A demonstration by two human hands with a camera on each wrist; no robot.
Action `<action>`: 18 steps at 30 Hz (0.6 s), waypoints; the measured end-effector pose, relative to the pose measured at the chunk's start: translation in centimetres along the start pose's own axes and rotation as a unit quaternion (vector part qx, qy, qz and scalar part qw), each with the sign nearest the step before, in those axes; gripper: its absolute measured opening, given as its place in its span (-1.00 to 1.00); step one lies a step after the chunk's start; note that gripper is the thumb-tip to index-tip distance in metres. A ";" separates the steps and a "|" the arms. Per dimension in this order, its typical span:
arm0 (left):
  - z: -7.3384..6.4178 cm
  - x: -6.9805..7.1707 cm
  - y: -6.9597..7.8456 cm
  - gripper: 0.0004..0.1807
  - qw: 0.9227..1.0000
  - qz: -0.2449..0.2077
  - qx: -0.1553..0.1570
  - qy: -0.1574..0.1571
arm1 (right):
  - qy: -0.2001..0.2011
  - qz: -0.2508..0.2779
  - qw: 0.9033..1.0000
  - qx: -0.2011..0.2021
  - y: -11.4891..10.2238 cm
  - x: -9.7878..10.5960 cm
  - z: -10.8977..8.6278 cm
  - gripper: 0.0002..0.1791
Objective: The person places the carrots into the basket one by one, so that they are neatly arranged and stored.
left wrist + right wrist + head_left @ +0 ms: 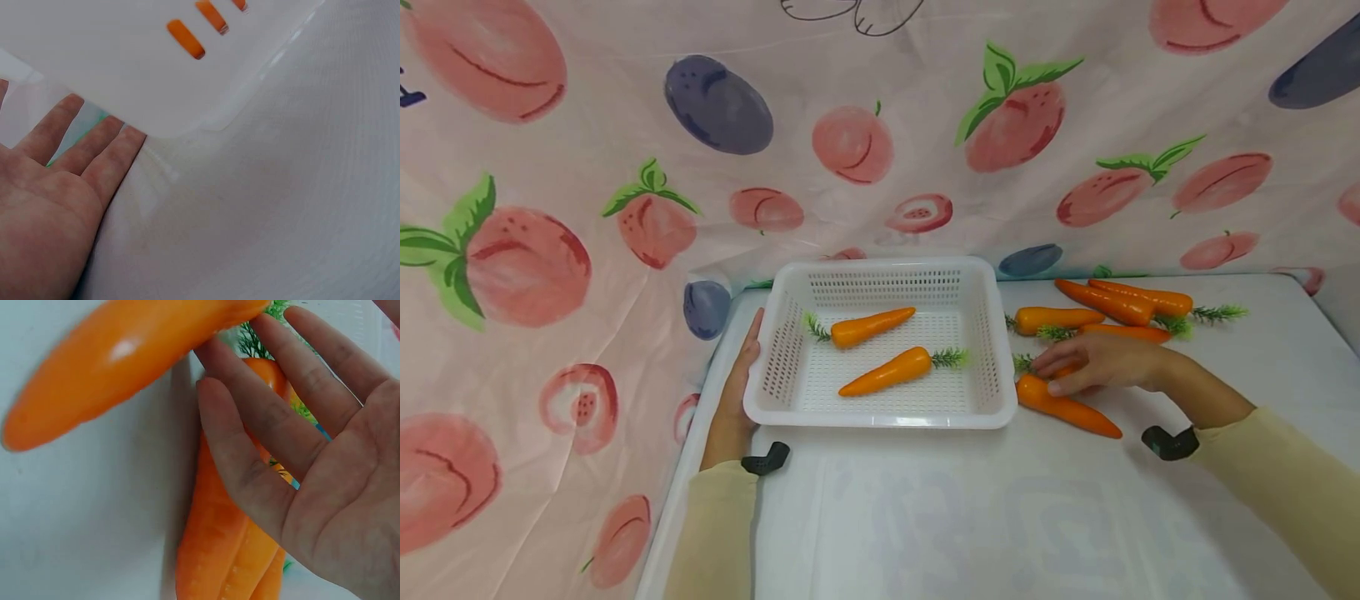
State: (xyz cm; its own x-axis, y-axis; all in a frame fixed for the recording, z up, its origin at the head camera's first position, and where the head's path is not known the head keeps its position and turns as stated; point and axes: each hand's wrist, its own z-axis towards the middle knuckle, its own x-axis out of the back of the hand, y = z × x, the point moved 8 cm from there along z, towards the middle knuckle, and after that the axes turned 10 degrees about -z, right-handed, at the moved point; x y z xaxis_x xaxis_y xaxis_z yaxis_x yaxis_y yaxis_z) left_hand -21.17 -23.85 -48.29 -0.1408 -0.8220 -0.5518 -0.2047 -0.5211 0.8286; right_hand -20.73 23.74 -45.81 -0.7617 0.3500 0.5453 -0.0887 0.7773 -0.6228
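A white plastic basket (880, 419) holds two orange carrots with green tops, the upper carrot (872, 327) and the lower carrot (887, 372). My left hand (739, 392) lies along the basket's left side, its fingers extended against the wall; the left wrist view shows the palm (47, 206) and straight fingers beneath the rim. To the right of the basket, my right hand (1108, 362) reaches over the nearest carrot (1067, 407), thumb at its thick end. In the right wrist view the fingers (269, 419) are spread and mostly straight beside that carrot (119, 369).
Several more carrots (1105, 302) lie in a loose group behind my right hand, close to the basket's right side. A fruit-print cloth (850, 75) hangs behind and left of the white table (925, 508). Black bands sit on both wrists.
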 end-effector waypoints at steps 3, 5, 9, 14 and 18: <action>0.0 0.0 0.0 -0.37 1.000 -0.004 0.001 -0.001 | 0.007 0.000 1.000 -0.006 0.1 -0.2 0.1 -0.40; 0.0 0.0 0.0 -0.36 1.000 -0.007 0.001 -0.003 | 0.009 -0.001 1.000 -0.009 0.2 -0.5 0.3 -0.39; 0.0 0.1 -0.1 -0.38 1.000 -0.005 0.002 0.001 | 0.011 -0.007 1.000 -0.020 0.5 -1.0 0.7 -0.34; 0.1 0.1 -0.1 -0.39 1.000 -0.004 -0.001 -0.001 | 0.021 -0.039 0.999 -0.027 0.7 -1.2 0.9 -0.29; 0.1 0.1 0.0 -0.39 1.000 0.000 -0.003 -0.005 | 0.028 -0.051 0.998 -0.031 0.8 -1.2 1.1 -0.29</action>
State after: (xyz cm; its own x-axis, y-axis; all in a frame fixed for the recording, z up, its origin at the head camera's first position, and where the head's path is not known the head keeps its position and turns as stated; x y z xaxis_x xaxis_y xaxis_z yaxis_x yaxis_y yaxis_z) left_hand -21.25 -23.90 -48.37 -0.1503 -0.8193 -0.5533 -0.1998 -0.5230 0.8286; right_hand -20.60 23.42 -47.53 -0.7133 0.2949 0.6358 -0.1228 0.8405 -0.5277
